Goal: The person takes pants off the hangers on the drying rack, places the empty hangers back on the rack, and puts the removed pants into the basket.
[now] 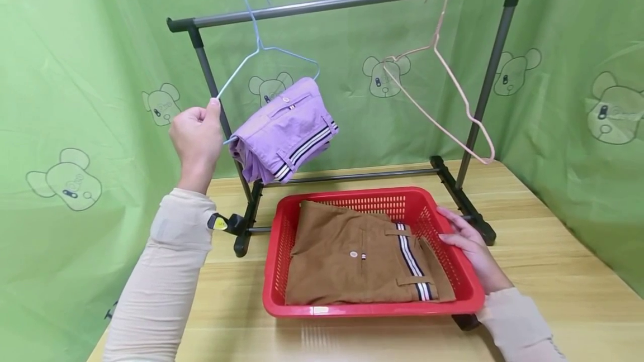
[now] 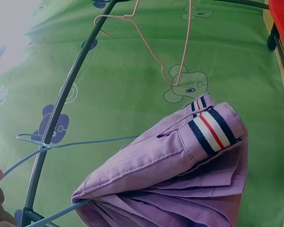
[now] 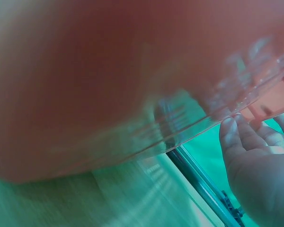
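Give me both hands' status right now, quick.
Left hand: closed, holding the blue hanger by one end.
Right hand: closed, holding the red basket at its side.

Purple garment (image 1: 287, 130) on blue hanger (image 1: 259, 47)

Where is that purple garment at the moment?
In the head view, the purple garment hangs on the blue hanger, left of centre, just right of the left hand gripping that hanger.
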Demonstrator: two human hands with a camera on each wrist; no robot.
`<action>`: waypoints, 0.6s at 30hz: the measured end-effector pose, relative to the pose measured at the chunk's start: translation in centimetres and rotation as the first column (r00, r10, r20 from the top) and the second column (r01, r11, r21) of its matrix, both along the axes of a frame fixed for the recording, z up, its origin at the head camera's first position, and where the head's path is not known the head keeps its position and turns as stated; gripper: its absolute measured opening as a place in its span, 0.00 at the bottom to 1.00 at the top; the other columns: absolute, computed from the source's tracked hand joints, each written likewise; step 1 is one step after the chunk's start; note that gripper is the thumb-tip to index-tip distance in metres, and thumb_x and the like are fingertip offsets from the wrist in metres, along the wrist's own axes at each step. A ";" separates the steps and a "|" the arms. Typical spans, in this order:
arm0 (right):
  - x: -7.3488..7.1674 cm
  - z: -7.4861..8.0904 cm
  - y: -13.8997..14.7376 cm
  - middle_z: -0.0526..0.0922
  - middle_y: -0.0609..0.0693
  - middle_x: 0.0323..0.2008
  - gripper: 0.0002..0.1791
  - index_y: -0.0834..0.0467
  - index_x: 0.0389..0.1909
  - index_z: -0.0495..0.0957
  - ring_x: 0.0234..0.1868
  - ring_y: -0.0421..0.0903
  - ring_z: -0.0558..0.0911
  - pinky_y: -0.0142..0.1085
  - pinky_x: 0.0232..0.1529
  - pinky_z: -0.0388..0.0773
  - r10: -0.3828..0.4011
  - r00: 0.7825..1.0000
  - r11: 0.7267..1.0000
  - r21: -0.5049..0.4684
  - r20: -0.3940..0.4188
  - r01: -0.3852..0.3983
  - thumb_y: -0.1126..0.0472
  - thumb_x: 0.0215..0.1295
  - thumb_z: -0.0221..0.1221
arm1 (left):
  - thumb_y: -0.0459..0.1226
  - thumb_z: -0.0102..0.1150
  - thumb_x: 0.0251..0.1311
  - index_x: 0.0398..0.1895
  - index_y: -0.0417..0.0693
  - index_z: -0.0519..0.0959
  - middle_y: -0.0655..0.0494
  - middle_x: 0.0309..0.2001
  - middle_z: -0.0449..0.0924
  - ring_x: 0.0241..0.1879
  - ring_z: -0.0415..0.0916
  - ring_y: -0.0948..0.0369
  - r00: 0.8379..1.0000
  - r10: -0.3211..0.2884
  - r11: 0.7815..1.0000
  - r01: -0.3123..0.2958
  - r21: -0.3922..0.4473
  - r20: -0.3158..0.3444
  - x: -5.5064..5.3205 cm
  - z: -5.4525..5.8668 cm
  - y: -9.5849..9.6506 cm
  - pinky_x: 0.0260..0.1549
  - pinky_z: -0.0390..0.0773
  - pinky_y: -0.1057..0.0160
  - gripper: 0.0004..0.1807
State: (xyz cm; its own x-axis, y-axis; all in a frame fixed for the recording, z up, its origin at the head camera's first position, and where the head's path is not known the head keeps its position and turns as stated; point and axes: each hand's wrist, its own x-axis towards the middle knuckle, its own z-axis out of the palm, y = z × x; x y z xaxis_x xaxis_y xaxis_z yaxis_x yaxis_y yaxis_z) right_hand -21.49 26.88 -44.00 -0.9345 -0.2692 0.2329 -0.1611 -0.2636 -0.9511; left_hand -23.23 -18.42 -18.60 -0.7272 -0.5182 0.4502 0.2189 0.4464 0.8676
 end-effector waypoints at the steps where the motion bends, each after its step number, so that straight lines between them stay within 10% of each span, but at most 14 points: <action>1: 0.0 0.0 0.0 0.73 0.43 0.57 0.30 0.53 0.73 0.55 0.53 0.40 0.78 0.39 0.46 0.80 0.000 1.000 1.000 0.000 0.000 0.000 0.70 0.73 0.46 | 0.51 0.55 0.67 0.17 0.49 0.73 0.62 0.13 0.66 0.13 0.58 0.66 1.000 0.001 1.000 -0.001 -0.003 0.000 0.1 0.0 0.0 0.10 0.56 0.68 0.23; 18: 0.1 0.0 -0.2 0.72 0.44 0.58 0.30 0.51 0.73 0.55 0.54 0.40 0.78 0.40 0.46 0.80 -0.009 0.999 1.000 0.016 0.035 0.009 0.68 0.73 0.46 | 0.49 0.56 0.67 0.15 0.50 0.72 0.62 0.13 0.66 0.15 0.59 0.65 0.998 0.008 0.998 -0.011 -0.057 -0.060 0.8 -0.1 0.0 0.12 0.56 0.68 0.23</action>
State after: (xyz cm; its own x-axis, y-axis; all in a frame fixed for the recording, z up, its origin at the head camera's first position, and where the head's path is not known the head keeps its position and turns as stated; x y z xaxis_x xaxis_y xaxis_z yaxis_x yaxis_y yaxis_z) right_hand -21.39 26.65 -43.98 -0.9445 -0.2641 0.1953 -0.1295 -0.2469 -0.9604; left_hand -22.44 -18.40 -18.74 -0.6932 -0.4968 0.5222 0.2654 0.4977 0.8258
